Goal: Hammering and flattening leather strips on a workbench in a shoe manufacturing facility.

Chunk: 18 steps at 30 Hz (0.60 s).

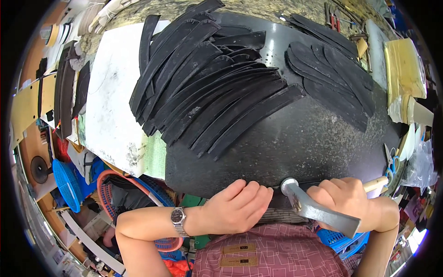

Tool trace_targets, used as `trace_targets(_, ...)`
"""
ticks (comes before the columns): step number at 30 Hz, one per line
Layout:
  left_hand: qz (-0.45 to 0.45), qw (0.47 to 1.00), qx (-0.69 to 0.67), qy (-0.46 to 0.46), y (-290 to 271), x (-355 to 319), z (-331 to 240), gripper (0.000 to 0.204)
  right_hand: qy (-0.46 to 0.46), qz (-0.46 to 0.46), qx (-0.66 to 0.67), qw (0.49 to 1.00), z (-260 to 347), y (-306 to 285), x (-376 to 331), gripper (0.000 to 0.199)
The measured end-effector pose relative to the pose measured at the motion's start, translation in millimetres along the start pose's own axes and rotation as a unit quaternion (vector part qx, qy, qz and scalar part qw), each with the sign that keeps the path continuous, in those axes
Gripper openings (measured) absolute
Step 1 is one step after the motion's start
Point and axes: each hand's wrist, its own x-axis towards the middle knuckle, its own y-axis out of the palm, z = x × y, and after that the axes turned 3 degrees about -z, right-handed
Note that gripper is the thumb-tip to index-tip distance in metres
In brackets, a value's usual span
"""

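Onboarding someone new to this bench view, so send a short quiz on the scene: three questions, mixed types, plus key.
1. Which tool does the right hand hold?
2. True or false: the watch is worn on the left wrist.
3. On the dark work surface, what lies just to the right of the piled long black strips?
A) the white board
B) leaf-shaped black pieces
C) the pink-rimmed basket

Key
1. A hammer with a metal head and a wooden handle.
2. True.
3. B.
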Motion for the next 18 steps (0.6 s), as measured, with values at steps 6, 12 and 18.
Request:
trace_targets(6, 0.04, 0.998, 0.021, 0.035, -5.1, -2.3, -3.5, 0.034, -0.008, -0.016, -0.049, 0.999, 12.2, -1.0, 9.3, 0.028)
trace_targets(12, 0.061, 0.996, 0.049, 0.042, -3.1, -0.7, -18.0, 0.033, -0.005, -0.018, -0.039, 0.999, 12.8, 5.2, 12.5, 0.024)
trace_targets(18, 0.024, 0.99, 0.095, 0.104, 5.9, 9.3, -25.9, 0.013, -0.016, -0.069, -0.039, 0.997, 16.6, 7.4, 15.6, 0.027)
